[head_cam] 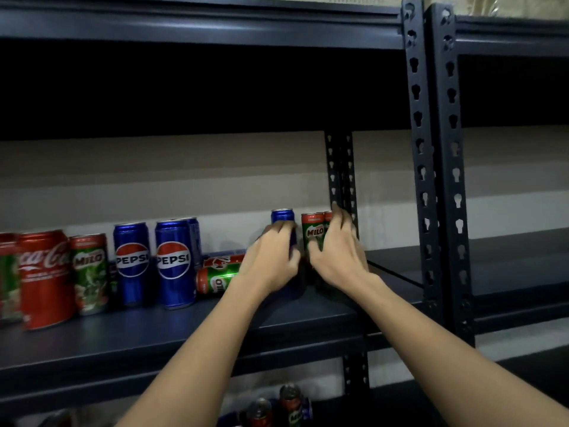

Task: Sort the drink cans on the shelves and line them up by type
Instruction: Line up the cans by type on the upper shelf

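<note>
Left hand (274,260) wrapped around blue Pepsi can (282,217), upright at right end of shelf (184,331). Right hand (337,257) closed on Milo can (312,231) just beside it. Rigid, smooth, likely slippery cylinders (thin walls dent if squeezed); mid-body hold advised. Fill weight undetermined.

- The shelf (184,331) and its uprights (420,167) are dark navy.
- Two Pepsi cans (154,263) are blue, each with a red, white and blue roundel.
- The Coca-Cola can (46,278) is red with white script.
- The upright Milo can (90,272) is green with a red top band.
- The fallen Milo can (215,278) is green with a red end.
- The wall (154,180) behind is beige above, pale grey below.
</note>
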